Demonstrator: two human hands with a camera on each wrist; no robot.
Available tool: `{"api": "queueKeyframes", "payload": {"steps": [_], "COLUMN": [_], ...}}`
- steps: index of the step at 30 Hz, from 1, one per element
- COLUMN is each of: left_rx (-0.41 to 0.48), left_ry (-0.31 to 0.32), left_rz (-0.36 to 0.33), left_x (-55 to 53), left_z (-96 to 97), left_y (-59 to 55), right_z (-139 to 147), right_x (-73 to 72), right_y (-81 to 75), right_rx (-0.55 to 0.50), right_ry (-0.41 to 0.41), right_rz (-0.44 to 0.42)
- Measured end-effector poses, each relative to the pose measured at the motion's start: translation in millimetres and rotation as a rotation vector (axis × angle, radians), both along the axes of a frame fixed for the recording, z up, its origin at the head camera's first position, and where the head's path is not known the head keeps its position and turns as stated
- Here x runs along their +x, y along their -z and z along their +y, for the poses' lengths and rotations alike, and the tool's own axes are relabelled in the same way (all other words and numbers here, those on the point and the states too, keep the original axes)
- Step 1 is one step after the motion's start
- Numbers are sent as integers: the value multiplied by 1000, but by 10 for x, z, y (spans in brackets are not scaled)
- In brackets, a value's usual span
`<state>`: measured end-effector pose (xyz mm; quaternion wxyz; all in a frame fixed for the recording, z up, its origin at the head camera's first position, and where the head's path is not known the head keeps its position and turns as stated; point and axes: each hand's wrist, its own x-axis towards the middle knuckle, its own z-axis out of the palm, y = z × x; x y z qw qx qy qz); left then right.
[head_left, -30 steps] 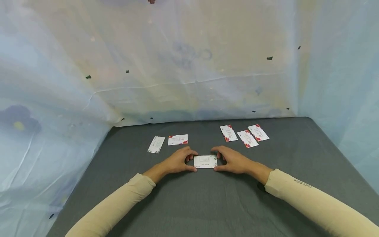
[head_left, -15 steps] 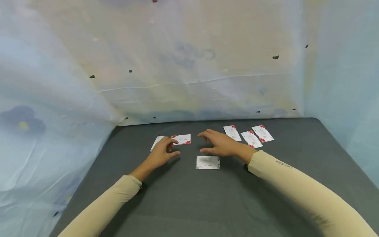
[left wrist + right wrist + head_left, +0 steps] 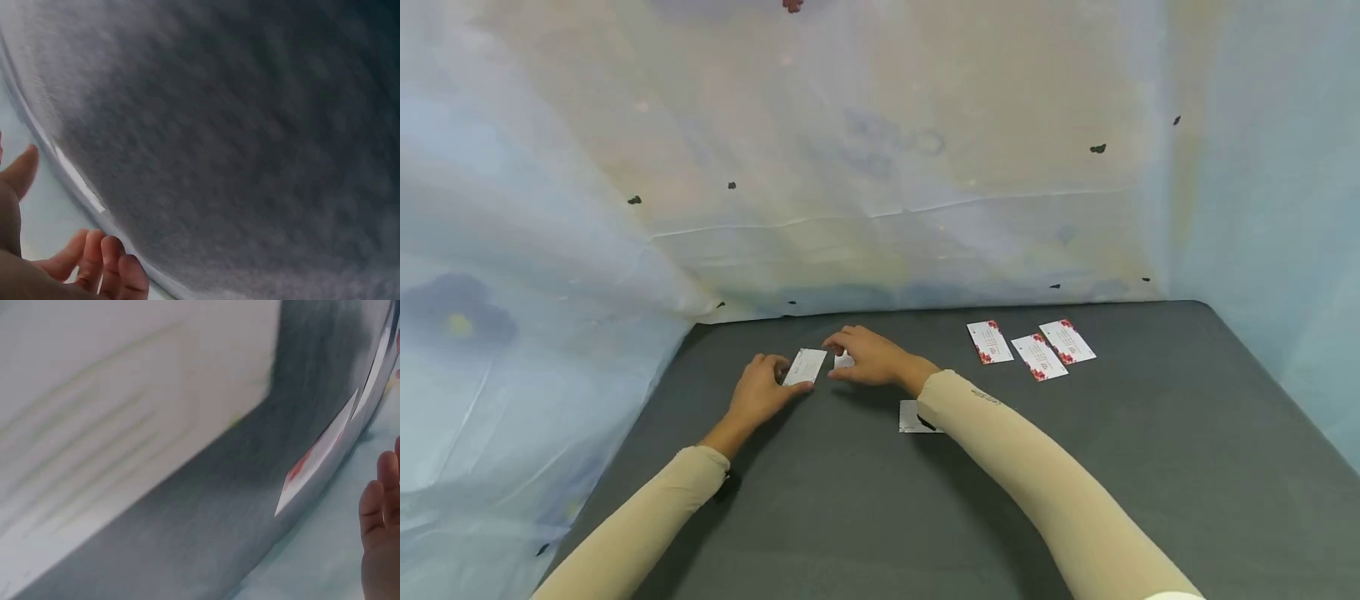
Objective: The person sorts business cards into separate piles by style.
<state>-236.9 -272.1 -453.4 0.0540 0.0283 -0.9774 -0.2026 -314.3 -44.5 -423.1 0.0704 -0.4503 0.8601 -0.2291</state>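
A white business card (image 3: 805,367) lies slanted on the grey table at the left. My left hand (image 3: 761,390) is at its left side, fingertips by the top-left corner and thumb by the bottom edge. In the left wrist view, thumb and fingers (image 3: 111,262) are spread, with a pale card strip (image 3: 78,178) beyond them. My right hand (image 3: 874,358) reaches across to the left, over a second card (image 3: 843,360), most of which it hides. Its fingers are loosely bent near the first card's right side. A third card (image 3: 912,417) lies partly hidden under my right forearm.
Several cards lie around: at the far right are three with red flowers, the left one (image 3: 990,342), the middle one (image 3: 1039,357) and the right one (image 3: 1067,341). A pale patterned cloth (image 3: 895,250) hangs behind the dark grey table (image 3: 1150,433).
Both hands have left the card in the middle, which stays on the table. The left hand moved left to the slanted card; the right hand swept up and left over the card beside it.
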Motion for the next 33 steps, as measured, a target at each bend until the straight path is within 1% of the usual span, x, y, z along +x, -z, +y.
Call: {"api": "queueKeyframes", "payload": {"steps": [3, 6, 9, 12, 17, 19, 26, 30, 33], "left_rx": [-51, -75, -73, -62, -7, 23, 116, 162, 183], "left_ry": [-43, -73, -97, -97, -98, -106, -121, -109, -86], "left_rz": [-65, -107, -112, -102, -99, -102, -138, -122, -93], "left_x": [24, 11, 2, -15, -29, -32, -64, -69, -61], "left_z": [-55, -12, 3, -4, -23, -28, -44, -60, -72], "left_y": [-10, -14, -15, 4, 28, 29, 25, 36, 36], "right_z": [-148, -149, -140, -137, -150, -160, -188, -182, -181], "right_x": [37, 64, 98, 131, 175, 187, 193, 188, 187], "right_y": [26, 55, 88, 116, 151, 161, 190, 196, 195], "right_rx": [11, 0, -12, 7, 107, 132, 147, 127, 119], "right_ry": [29, 68, 90, 101, 73, 55, 38, 67, 100], "right_rz": [9, 22, 51, 108, 210, 228, 242, 230, 221]}}
